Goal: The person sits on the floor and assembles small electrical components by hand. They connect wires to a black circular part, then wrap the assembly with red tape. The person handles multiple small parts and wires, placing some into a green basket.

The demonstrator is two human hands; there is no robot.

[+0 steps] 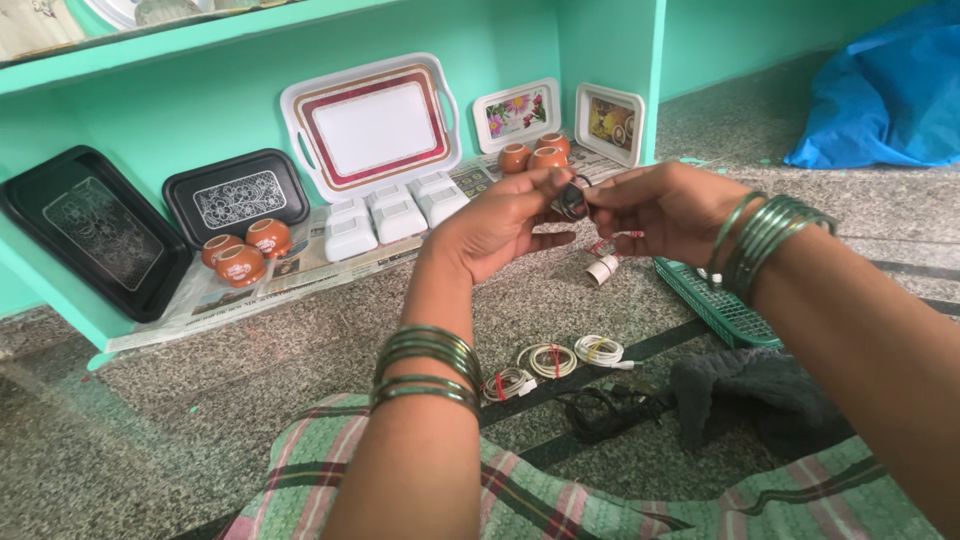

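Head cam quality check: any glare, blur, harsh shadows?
Head view: soft, even daylight, only faint shadows on the stone floor; mild sheen on the white tray; the small dark object held between both hands looks slightly soft; forearms cropped at the frame edge.

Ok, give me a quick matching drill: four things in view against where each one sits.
Things:
1. small dark object
2. coiled white cables
3. brown pots
4. green basket

Places:
A. on newspaper in the shelf
B. floor, under the right hand
C. pinched between both hands, left hand included
D. floor, near the checked cloth

Pairs: 1-C, 2-D, 3-A, 4-B
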